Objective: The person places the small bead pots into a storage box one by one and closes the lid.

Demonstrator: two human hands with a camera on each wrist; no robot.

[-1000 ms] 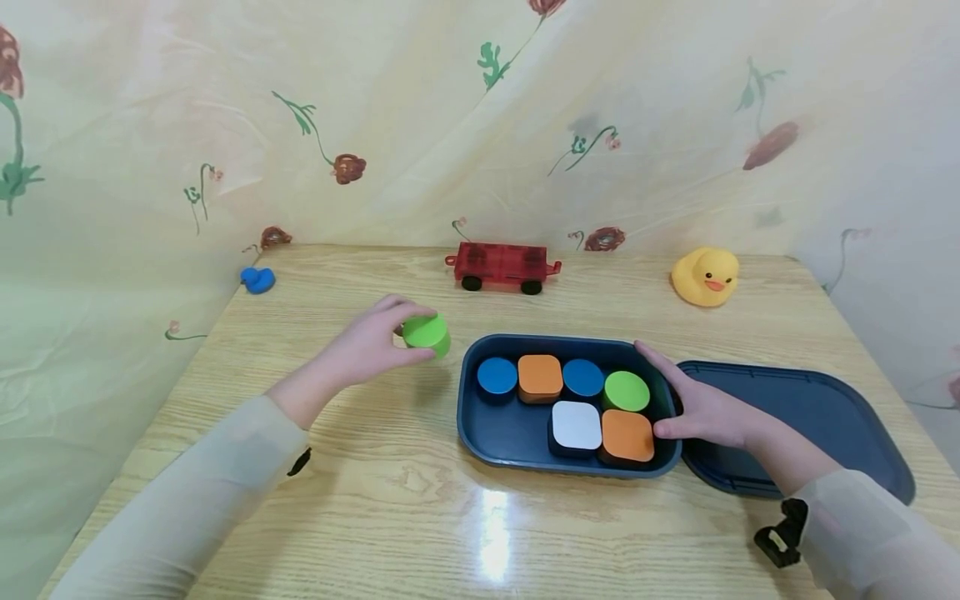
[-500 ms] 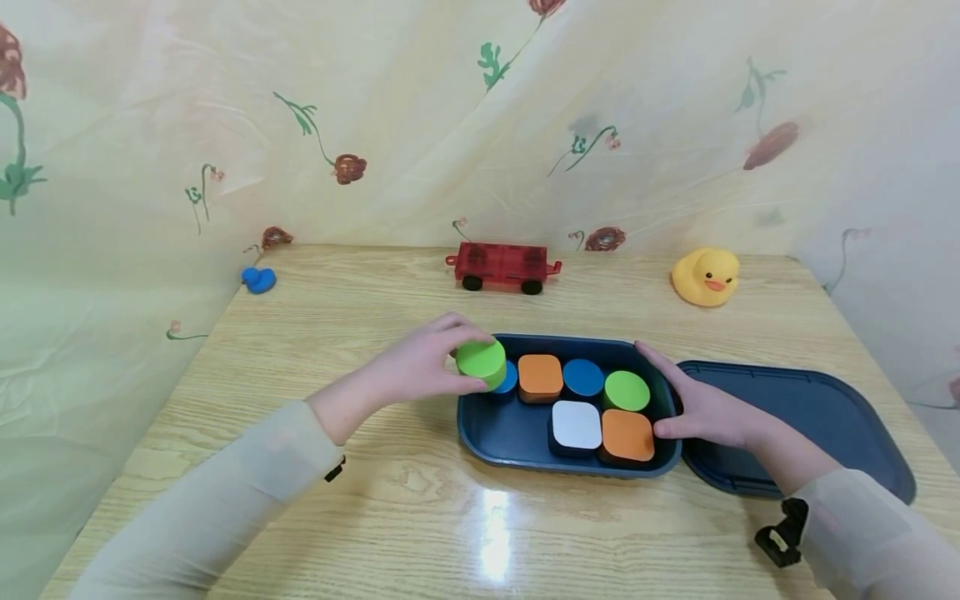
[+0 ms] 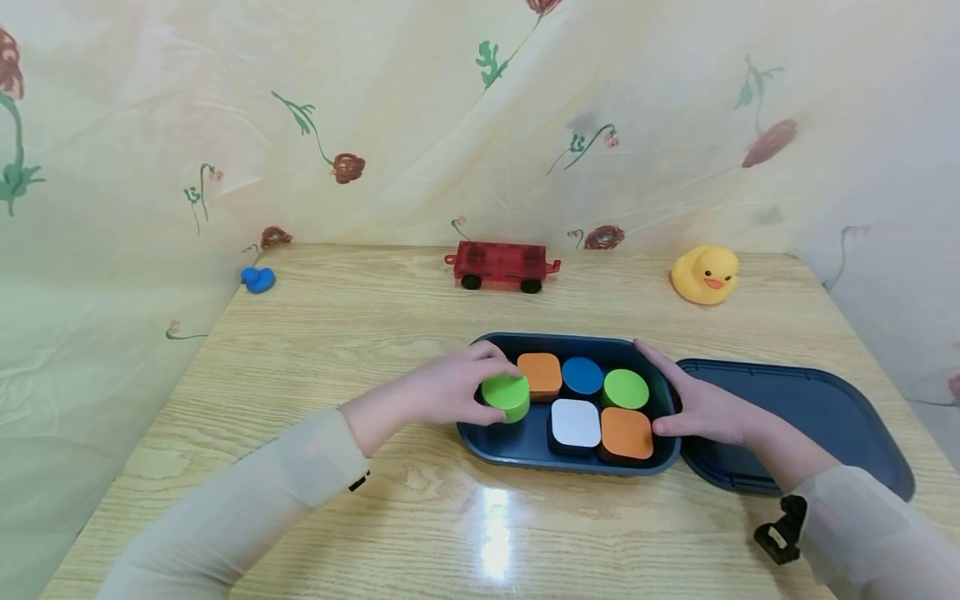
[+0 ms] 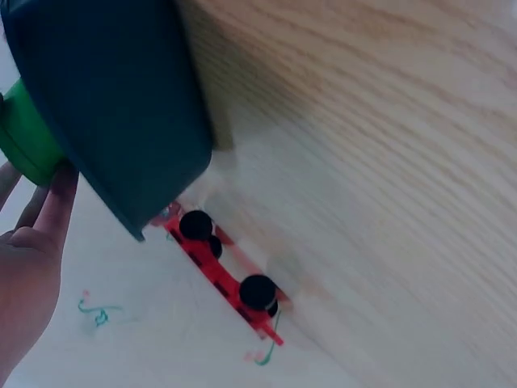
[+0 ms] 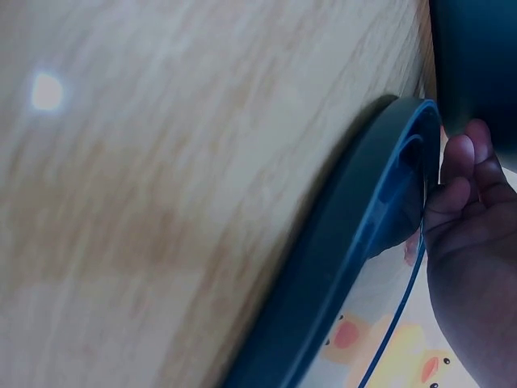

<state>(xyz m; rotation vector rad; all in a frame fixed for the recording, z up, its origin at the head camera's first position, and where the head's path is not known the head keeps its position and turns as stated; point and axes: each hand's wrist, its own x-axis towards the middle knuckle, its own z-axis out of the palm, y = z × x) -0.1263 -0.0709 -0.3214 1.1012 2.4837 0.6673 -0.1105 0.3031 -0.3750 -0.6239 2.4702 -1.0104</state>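
Note:
My left hand pinches a light green round block over the left part of a dark blue box. In the left wrist view the green block shows above the box's rim. At the box's right end my right hand grips the rim, index finger along the far corner. Inside sit an orange square block, a blue round block, another green round block, a white square block and a second orange block. The left hand hides the box's far left part.
A dark blue lid lies right of the box, partly under the right arm. Along the back stand a red toy wagon, a yellow rubber duck and a small blue duck. A flowered cloth hangs behind the table.
My left hand has carried the green round block rightward from the bare table to inside the box's outline. It now covers the blue round block at the left. The right hand stays put.

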